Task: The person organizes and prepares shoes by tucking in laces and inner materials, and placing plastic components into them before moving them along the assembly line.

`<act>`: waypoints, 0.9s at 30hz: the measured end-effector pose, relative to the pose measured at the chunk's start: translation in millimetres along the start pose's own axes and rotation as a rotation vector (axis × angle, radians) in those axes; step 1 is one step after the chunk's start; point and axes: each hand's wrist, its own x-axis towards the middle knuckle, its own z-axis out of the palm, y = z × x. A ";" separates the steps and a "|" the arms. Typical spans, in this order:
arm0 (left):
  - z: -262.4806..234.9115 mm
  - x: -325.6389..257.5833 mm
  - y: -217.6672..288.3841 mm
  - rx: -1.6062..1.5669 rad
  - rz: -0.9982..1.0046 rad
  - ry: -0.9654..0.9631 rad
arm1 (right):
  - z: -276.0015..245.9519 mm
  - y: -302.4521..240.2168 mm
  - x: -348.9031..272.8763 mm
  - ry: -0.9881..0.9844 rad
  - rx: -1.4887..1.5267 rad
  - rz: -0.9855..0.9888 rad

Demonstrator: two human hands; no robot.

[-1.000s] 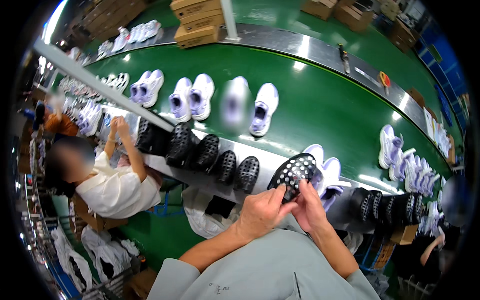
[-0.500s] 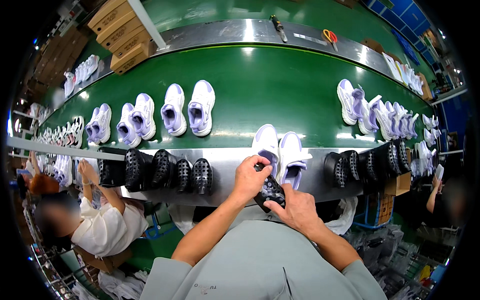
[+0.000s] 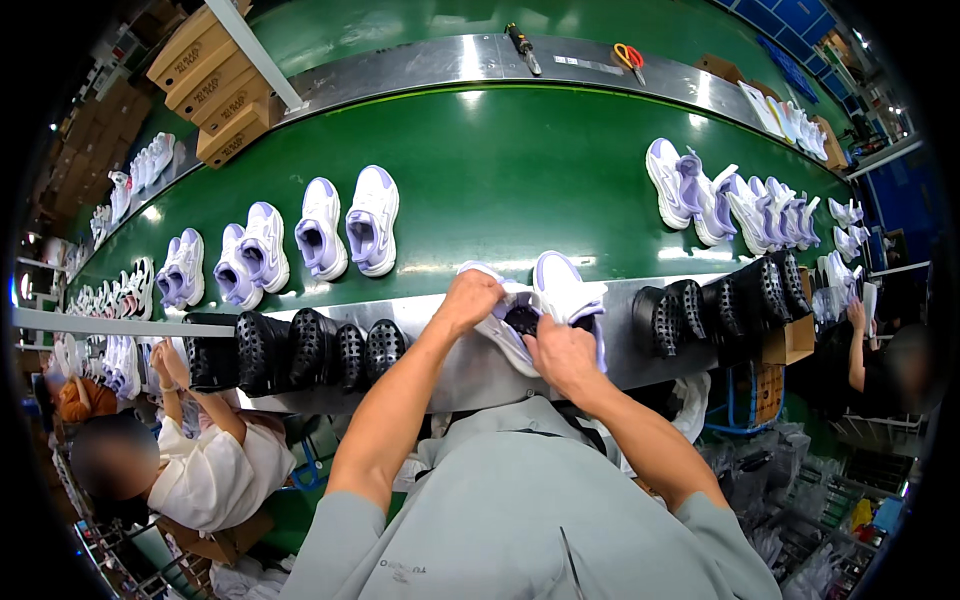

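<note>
A white and lilac sneaker (image 3: 507, 345) is tilted at the near edge of the bench, in front of me. My left hand (image 3: 468, 302) is closed around its upper near the toe. Inside the shoe's opening sits a black perforated shoe insert (image 3: 522, 320), mostly hidden by the shoe. My right hand (image 3: 564, 354) is at the heel end with fingers curled against the insert; the exact grip is partly hidden. The other sneaker (image 3: 566, 288) of the pair stands just right of it, upright on the metal ledge.
Black perforated inserts (image 3: 312, 350) line the metal ledge on the left, and more inserts (image 3: 690, 312) on the right. Sneaker pairs (image 3: 372, 222) stand on the green conveyor belt (image 3: 520, 180). Beyond lie a screwdriver (image 3: 522, 48) and scissors (image 3: 630, 60). Co-workers (image 3: 215, 470) sit at both sides.
The black insert, held between both hands before, is now inside the left sneaker. My left hand has moved left onto that shoe, which is now tilted. The view has shifted slightly.
</note>
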 end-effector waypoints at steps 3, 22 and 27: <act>-2.1 -3.4 -6.6 -0.104 -0.110 -0.038 | 15.7 -5.7 0.0 0.019 -0.091 -0.031; 59.7 -91.4 -5.6 0.092 -0.222 0.307 | 16.0 -9.2 51.7 0.035 0.737 -0.073; 32.7 -97.6 -19.9 -0.116 -0.281 0.353 | 21.2 14.1 43.8 0.076 0.331 -0.594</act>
